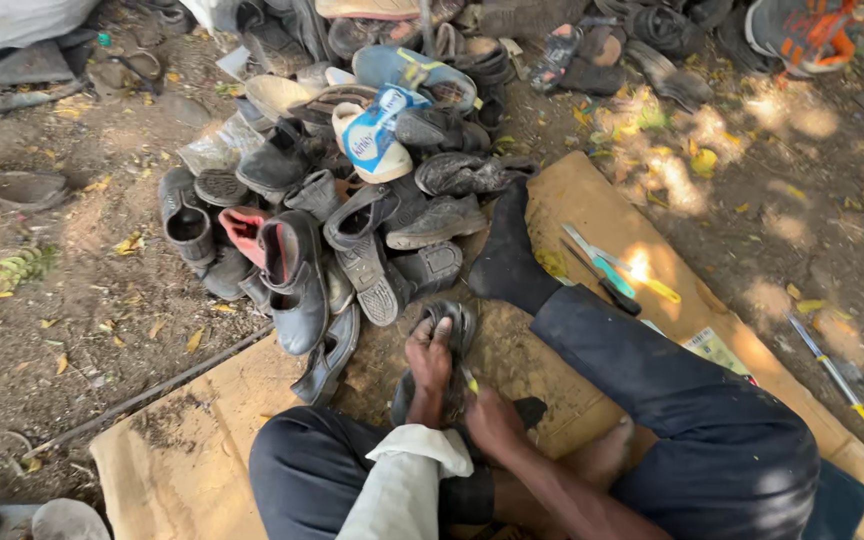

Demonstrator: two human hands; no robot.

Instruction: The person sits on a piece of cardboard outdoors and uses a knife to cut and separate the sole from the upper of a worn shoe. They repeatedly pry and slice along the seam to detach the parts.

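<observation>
Landmark: cardboard sheet [592, 210] on the dirt ground [72, 330].
Ahead-left of sheet: blocked by heaped pile of old shoes [332, 200], spilling onto the sheet's near edge.
Sheet's middle: crossed by outstretched leg in dark trousers [672, 380] and black sock [507, 255].
Right of that leg, on sheet: hand tools [607, 270] lying close together; bare cardboard beyond them, toward the far corner.
Right of sheet: open dirt, only a pen-like stick [830, 368] there.
Left of sheet: open dirt with leaves, thin rod [152, 395] lying slantwise.
Near left corner of sheet: bare cardboard, free.
</observation>
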